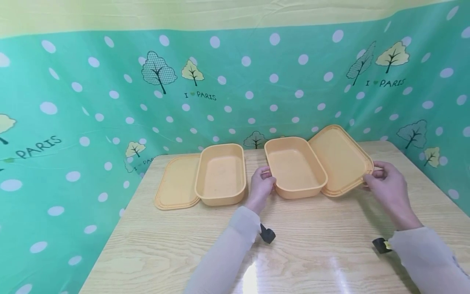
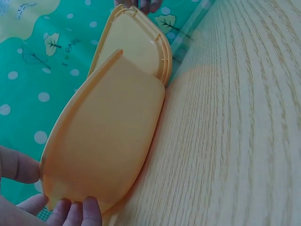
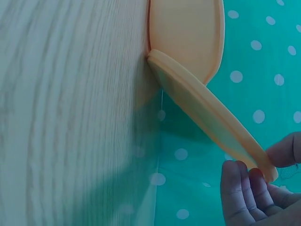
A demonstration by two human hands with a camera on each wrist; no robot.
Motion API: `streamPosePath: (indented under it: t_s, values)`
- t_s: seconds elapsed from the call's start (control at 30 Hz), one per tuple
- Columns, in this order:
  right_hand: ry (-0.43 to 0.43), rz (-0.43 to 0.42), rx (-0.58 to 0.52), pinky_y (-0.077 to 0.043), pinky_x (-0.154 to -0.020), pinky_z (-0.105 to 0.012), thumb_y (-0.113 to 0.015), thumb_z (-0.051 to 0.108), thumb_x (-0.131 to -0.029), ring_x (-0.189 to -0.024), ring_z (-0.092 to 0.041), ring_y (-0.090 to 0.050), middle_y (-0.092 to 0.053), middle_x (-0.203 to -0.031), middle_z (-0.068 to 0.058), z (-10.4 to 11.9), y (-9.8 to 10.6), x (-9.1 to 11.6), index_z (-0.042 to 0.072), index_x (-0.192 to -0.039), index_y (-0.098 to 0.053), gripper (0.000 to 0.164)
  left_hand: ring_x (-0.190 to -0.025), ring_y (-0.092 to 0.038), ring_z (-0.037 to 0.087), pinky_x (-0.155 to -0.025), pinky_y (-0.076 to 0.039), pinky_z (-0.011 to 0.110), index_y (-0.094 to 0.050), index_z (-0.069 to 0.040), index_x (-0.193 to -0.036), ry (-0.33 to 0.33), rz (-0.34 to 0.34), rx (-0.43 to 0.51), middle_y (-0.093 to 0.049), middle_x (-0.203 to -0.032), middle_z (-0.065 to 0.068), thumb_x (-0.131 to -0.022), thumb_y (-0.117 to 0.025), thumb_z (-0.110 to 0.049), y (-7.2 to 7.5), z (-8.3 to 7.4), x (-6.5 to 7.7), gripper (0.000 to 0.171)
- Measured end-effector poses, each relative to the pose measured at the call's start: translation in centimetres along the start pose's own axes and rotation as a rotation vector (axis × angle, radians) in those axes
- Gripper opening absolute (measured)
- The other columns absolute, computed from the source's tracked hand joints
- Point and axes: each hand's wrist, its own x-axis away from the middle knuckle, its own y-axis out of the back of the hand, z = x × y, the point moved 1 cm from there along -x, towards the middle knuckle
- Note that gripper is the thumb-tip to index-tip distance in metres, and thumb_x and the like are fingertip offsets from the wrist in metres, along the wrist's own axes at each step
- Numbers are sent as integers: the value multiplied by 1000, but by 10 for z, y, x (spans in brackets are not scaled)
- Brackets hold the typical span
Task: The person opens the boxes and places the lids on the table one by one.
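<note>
My left hand [image 1: 261, 188] grips the left side of a rectangular, light-orange plastic food container [image 1: 295, 163], which is uncovered with nothing inside. In the left wrist view the thumb [image 2: 21, 165] touches the rim and the fingertips [image 2: 91, 209] lie against the outer wall. A matching lid [image 1: 339, 159] stands tilted beside that container, its left edge against the container's right side and its right edge raised. My right hand [image 1: 391, 188] pinches the raised edge of the lid between thumb and fingers, as the right wrist view also shows.
A second uncovered container [image 1: 222, 171] of the same kind stands to the left, beside another lid [image 1: 178, 181] lying on the wooden table [image 1: 293, 245]. Close behind hangs a green dotted cloth [image 1: 227, 81], which also runs along both sides.
</note>
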Motion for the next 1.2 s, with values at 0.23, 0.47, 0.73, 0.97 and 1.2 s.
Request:
streamPosePath:
  t_s: [0.23, 0.47, 0.73, 0.97, 1.2]
  values:
    - [2, -2, 38, -56, -59, -23, -48, 15, -93, -67, -9, -63, -51, -101, -18, -3, 1, -1, -4, -145, -27, 59, -73, -58, 19, -72, -53, 39, -54, -4, -126, -1, 4, 0, -61, -110, 14, -77, -57, 9, 1, 0, -1, 51]
    - [2, 11, 79, -56, -58, -27, -45, 20, -95, -66, -12, -65, -54, -103, -20, -10, 2, -5, -4, -144, -29, 57, -72, -58, 19, -73, -54, 40, -54, -3, -126, 0, 1, -6, -60, -112, 15, -76, -56, 9, 3, 0, 0, 51]
    - [-27, 21, 100, -57, -60, -28, -42, 22, -95, -67, -11, -64, -54, -106, -22, -15, 5, -6, -6, -143, -30, 57, -72, -58, 20, -73, -54, 40, -54, -3, -127, 3, 8, -9, -60, -113, 17, -76, -56, 8, 3, 0, 0, 52]
    - [-22, 29, 124, -55, -57, -26, -42, 23, -95, -65, -10, -64, -55, -106, -23, -20, 9, -7, -9, -142, -31, 58, -70, -58, 16, -72, -54, 39, -56, -5, -125, 0, -5, -12, -61, -109, 13, -75, -57, 8, 1, 1, -2, 52]
    - [-39, 46, 148, -56, -57, -29, -40, 23, -96, -64, -12, -64, -57, -107, -27, -26, 9, -10, -13, -139, -31, 57, -70, -57, 16, -72, -54, 38, -55, -5, -126, 5, -2, -9, -61, -110, 14, -76, -57, 9, 3, 2, -2, 52]
